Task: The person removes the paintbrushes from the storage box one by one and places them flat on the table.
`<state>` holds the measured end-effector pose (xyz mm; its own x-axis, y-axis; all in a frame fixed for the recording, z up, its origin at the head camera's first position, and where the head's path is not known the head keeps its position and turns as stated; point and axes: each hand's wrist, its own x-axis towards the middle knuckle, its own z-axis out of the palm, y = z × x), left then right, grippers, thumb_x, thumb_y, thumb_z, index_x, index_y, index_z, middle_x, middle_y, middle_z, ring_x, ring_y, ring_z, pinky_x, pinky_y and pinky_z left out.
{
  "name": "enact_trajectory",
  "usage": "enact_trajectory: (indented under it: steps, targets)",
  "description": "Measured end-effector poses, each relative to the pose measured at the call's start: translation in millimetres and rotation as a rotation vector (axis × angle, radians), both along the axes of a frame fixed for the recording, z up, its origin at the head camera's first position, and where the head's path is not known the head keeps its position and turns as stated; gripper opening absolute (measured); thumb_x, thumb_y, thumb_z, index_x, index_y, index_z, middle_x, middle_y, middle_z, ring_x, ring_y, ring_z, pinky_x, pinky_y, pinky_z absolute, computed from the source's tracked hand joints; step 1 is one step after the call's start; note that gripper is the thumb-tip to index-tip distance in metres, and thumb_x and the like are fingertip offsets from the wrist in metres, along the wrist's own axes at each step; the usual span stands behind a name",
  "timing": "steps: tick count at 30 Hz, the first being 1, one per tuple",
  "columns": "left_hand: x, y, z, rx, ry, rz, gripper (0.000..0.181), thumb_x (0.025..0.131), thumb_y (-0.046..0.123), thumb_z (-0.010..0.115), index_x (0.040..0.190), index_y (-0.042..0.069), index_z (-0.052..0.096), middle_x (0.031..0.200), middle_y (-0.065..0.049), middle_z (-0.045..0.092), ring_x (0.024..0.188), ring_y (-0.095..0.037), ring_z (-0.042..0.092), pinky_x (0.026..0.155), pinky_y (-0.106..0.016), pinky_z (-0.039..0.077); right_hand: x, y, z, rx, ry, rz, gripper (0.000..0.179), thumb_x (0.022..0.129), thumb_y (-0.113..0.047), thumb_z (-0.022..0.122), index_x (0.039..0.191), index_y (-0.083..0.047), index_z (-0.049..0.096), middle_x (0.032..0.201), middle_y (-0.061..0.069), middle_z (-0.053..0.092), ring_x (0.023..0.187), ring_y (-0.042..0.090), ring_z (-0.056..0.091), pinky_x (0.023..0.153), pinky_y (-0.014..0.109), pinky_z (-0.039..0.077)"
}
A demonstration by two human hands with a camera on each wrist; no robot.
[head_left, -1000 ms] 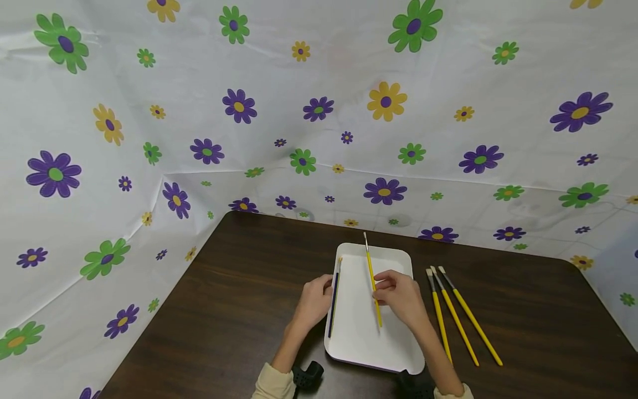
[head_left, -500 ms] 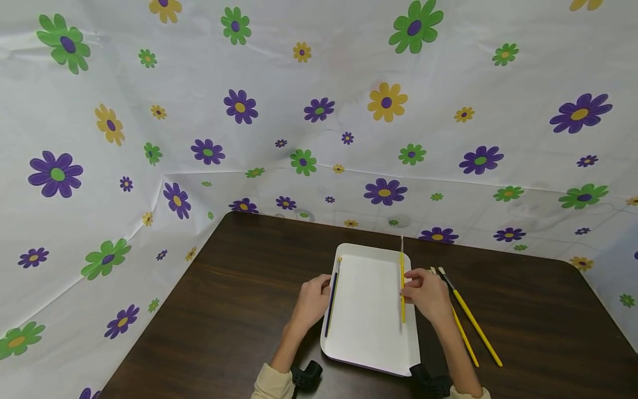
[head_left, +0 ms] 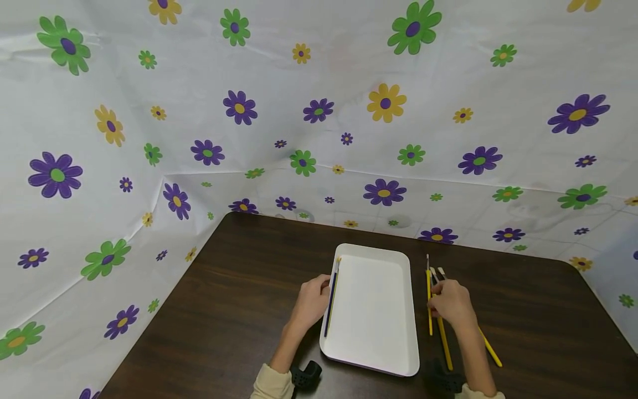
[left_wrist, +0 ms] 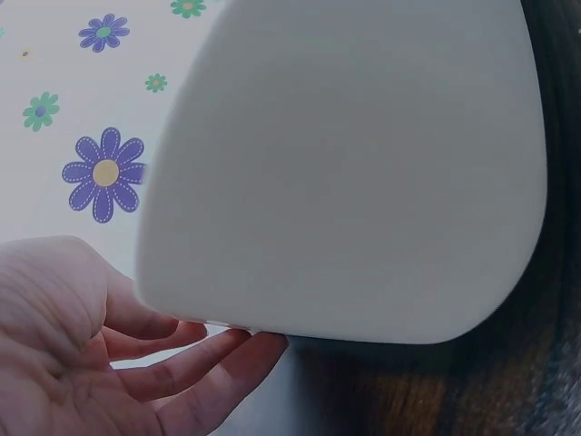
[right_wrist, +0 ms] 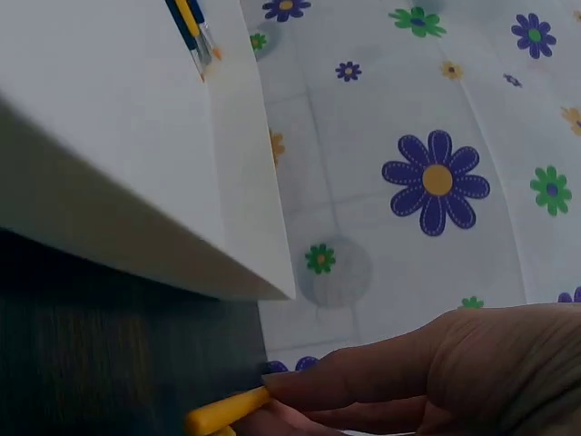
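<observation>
My left hand (head_left: 313,302) grips the left rim of a white tray (head_left: 369,360), its fingertips along the tray's edge in the left wrist view. Inside the tray, by its left wall, lie a thin dark blue paintbrush (head_left: 330,310) and a thin yellow one. Past the tray's right side, my right hand (head_left: 452,302) pinches a yellow paintbrush (head_left: 430,318), bristles pointing away. The right wrist view shows the yellow handle (right_wrist: 218,414) between thumb and fingers. Under and beside this hand lie more yellow paintbrushes (head_left: 490,349) with pale bristles, partly hidden by the hand and arm.
The dark wooden table (head_left: 239,310) carries everything. A white flowered cloth (head_left: 279,83) hangs behind it and along the left. Black wrist bands (head_left: 306,375) sit at both wrists near the tray's front end.
My right hand has carried the yellow paintbrush rightward from over the tray to beside the other yellow brushes. The tray has shifted slightly left, and my left hand stays at its rim.
</observation>
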<state>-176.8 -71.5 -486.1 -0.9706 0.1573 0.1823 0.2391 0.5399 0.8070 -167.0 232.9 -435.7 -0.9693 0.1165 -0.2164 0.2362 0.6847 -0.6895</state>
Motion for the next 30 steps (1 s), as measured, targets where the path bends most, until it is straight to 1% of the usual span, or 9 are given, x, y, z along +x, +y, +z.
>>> enact_trajectory:
  steps: [4, 8, 13, 17, 22, 26, 28, 30]
  targets:
    - [-0.3, -1.0, -1.4, 0.001, -0.001, -0.004, 0.027, 0.101, -0.004, 0.054, 0.123, -0.009, 0.068, 0.098, -0.017, 0.072, 0.076, -0.018, 0.061, 0.068, -0.033, 0.051, 0.0, 5.0, -2.8, 0.033, -0.024, 0.021, 0.025, 0.085, 0.012, 0.065, 0.106, 0.025, 0.059, 0.080, 0.023, 0.066, 0.061, 0.025, 0.071, 0.060, 0.036, 0.060]
    - [-1.3, -1.0, -2.7, -0.007, -0.013, -0.003, 0.028, 0.101, -0.003, 0.053, 0.124, -0.009, 0.068, 0.098, -0.016, 0.072, 0.074, -0.016, 0.059, 0.067, -0.032, 0.050, -0.4, 7.4, -4.6, 0.039, -0.056, 0.045, 0.026, 0.085, 0.012, 0.064, 0.106, 0.026, 0.057, 0.081, 0.024, 0.065, 0.062, 0.026, 0.071, 0.061, 0.035, 0.060]
    - [-2.2, -0.1, -3.0, -0.012, -0.033, -0.001, 0.029, 0.102, -0.002, 0.052, 0.125, -0.009, 0.067, 0.098, -0.015, 0.072, 0.073, -0.015, 0.058, 0.066, -0.032, 0.051, -2.3, 8.0, -7.2, 0.021, -0.109, 0.060, 0.027, 0.084, 0.013, 0.065, 0.107, 0.025, 0.055, 0.084, 0.026, 0.062, 0.064, 0.027, 0.071, 0.062, 0.035, 0.060]
    - [-2.3, 0.1, -3.4, -0.008, -0.038, -0.006, 0.029, 0.101, -0.003, 0.052, 0.125, -0.010, 0.066, 0.097, -0.015, 0.071, 0.071, -0.015, 0.057, 0.065, -0.032, 0.050, -3.4, 6.9, -8.4, -0.003, -0.159, 0.064, 0.024, 0.085, 0.013, 0.066, 0.103, 0.021, 0.053, 0.085, 0.026, 0.060, 0.064, 0.026, 0.071, 0.062, 0.035, 0.060]
    - [-2.2, 0.3, -3.5, -0.001, -0.038, -0.008, 0.028, 0.101, -0.003, 0.052, 0.124, -0.010, 0.067, 0.096, -0.015, 0.071, 0.071, -0.015, 0.057, 0.065, -0.032, 0.050, -4.3, 5.3, -12.0, -0.047, -0.180, 0.078, 0.022, 0.083, 0.014, 0.066, 0.099, 0.020, 0.051, 0.080, 0.025, 0.060, 0.060, 0.027, 0.071, 0.059, 0.035, 0.060]
    - [-2.2, 0.1, -3.4, -0.003, -0.037, -0.004, 0.028, 0.101, -0.003, 0.052, 0.124, -0.010, 0.067, 0.093, -0.013, 0.070, 0.068, -0.014, 0.055, 0.063, -0.031, 0.049, -4.7, 3.7, -16.1, -0.055, -0.208, 0.086, 0.014, 0.083, 0.013, 0.065, 0.091, 0.015, 0.053, 0.073, 0.021, 0.063, 0.056, 0.025, 0.071, 0.056, 0.034, 0.059]
    - [-2.6, -0.1, -3.5, -0.005, -0.036, -0.003, 0.029, 0.101, -0.003, 0.052, 0.124, -0.009, 0.067, 0.091, -0.012, 0.069, 0.066, -0.014, 0.054, 0.062, -0.030, 0.048, -4.5, 2.7, -17.7, -0.049, -0.213, 0.092, 0.010, 0.083, 0.012, 0.065, 0.084, 0.012, 0.055, 0.070, 0.020, 0.063, 0.055, 0.024, 0.070, 0.056, 0.033, 0.059]
    - [-2.7, -0.3, -3.9, -0.008, -0.037, -0.002, 0.029, 0.101, -0.003, 0.052, 0.125, -0.009, 0.067, 0.090, -0.011, 0.069, 0.066, -0.013, 0.053, 0.061, -0.030, 0.047, -3.9, 1.5, -19.2, -0.012, -0.194, 0.112, 0.011, 0.082, 0.011, 0.066, 0.077, 0.008, 0.057, 0.067, 0.017, 0.063, 0.053, 0.023, 0.069, 0.056, 0.033, 0.059]
